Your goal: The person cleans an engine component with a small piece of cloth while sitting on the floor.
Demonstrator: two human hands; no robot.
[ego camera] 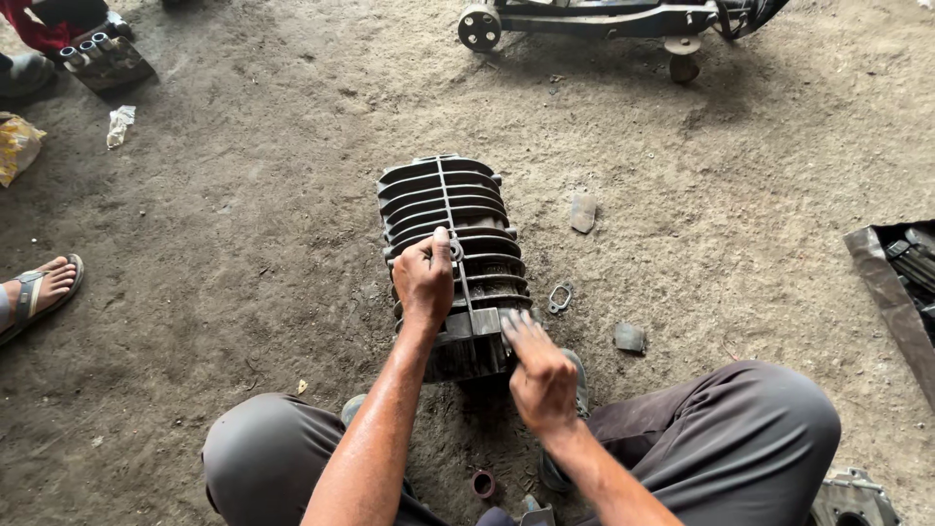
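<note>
Nearest the camera: both knees in grey trousers (740,438), person squatting on the dirt floor (243,244), a small dark red ring (483,483) lying on the ground between the legs. Right hand (541,375) sits at the near end of the finned engine cylinder (453,209), fingers extended and held together, tips pressed on the near edge of the casting — not gripping anything that I can see. Left hand (425,282) is on top of the cylinder about midway along, fingers curled, thumb and forefinger pinched on a small ring-like part at the central rib; too small to tell what that part is. The cylinder lies on its side on the floor directly in front of the person, fins running crosswise, long axis pointing away from the camera. Just right of it on the ground: a small flat metal gasket (559,298), a grey metal scrap (630,337) near it, and another flat piece (582,211) further out. Far right edge — a dark tray with metal parts (901,278). Left edge: another person's sandalled foot (39,289), beyond it a crumpled white scrap (120,126) and a dark block with tubes (102,60). Farthest, top of view: a wheeled metal frame (604,21).
</note>
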